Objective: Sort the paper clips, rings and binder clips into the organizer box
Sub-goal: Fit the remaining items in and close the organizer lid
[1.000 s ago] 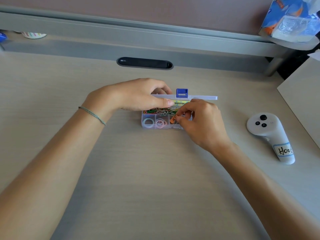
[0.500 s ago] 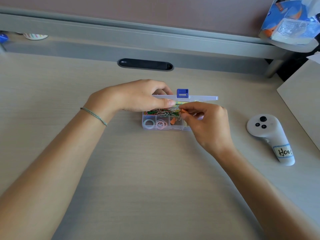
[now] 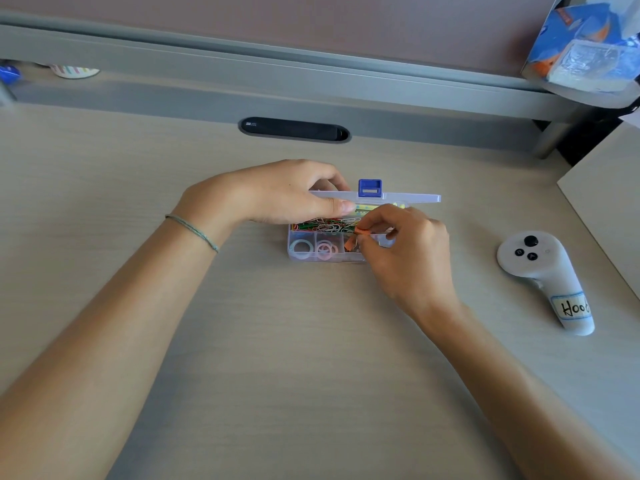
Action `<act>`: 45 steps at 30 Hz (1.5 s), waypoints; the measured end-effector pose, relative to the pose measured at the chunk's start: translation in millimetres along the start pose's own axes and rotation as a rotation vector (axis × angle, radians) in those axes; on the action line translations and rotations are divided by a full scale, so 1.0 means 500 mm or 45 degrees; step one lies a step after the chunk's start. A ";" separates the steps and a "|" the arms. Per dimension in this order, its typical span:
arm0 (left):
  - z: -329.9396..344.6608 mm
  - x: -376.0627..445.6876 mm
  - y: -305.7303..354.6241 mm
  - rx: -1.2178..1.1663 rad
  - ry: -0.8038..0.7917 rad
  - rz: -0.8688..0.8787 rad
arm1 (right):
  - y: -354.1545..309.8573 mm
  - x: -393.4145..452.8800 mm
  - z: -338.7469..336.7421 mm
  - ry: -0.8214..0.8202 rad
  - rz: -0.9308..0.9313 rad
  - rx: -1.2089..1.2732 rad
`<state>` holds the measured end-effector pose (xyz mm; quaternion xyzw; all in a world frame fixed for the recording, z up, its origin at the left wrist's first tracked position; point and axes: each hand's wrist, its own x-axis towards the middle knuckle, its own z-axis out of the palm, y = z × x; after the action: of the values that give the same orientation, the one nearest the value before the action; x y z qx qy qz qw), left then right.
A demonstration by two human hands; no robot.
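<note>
A small clear organizer box (image 3: 292, 256) lies on the desk with its lid (image 3: 408, 196) raised; a blue latch (image 3: 370, 187) sits on the lid. Coloured paper clips (image 3: 322, 225) fill the rear compartment. A pale blue ring (image 3: 300, 248) and pink rings (image 3: 325, 250) lie in the front left compartments. My left hand (image 3: 287, 194) grips the lid's left end, thumb under it. My right hand (image 3: 408, 247) pinches an orange binder clip (image 3: 362, 231) over the box's middle; another orange clip (image 3: 350, 243) lies in the front compartment below it. The box's right part is hidden by my right hand.
A white handheld controller (image 3: 540, 275) with a handwritten label lies on the desk to the right. A dark slot (image 3: 294, 129) sits in the grey rail at the back. A crumpled blue and orange packet (image 3: 585, 46) is at the top right.
My right hand went from the front middle compartment up to the paper clips and now holds an orange binder clip just above that compartment. My left hand stays on the lid.
</note>
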<state>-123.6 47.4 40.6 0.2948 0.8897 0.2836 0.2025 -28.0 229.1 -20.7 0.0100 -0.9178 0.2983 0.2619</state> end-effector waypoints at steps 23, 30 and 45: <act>-0.003 -0.009 0.009 0.205 -0.053 -0.018 | 0.019 0.011 -0.057 -0.130 -0.417 -0.109; 0.031 0.006 0.014 0.219 -0.011 0.019 | 0.033 -0.017 -0.038 -0.221 -0.370 -0.077; 0.059 0.025 0.011 0.153 -0.073 0.066 | 0.046 -0.043 -0.045 -0.195 -0.267 0.131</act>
<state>-115.2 70.6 19.6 0.3373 0.8912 0.2261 0.2024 -2.9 257.7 -28.2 0.1420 -0.9125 0.3144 0.2199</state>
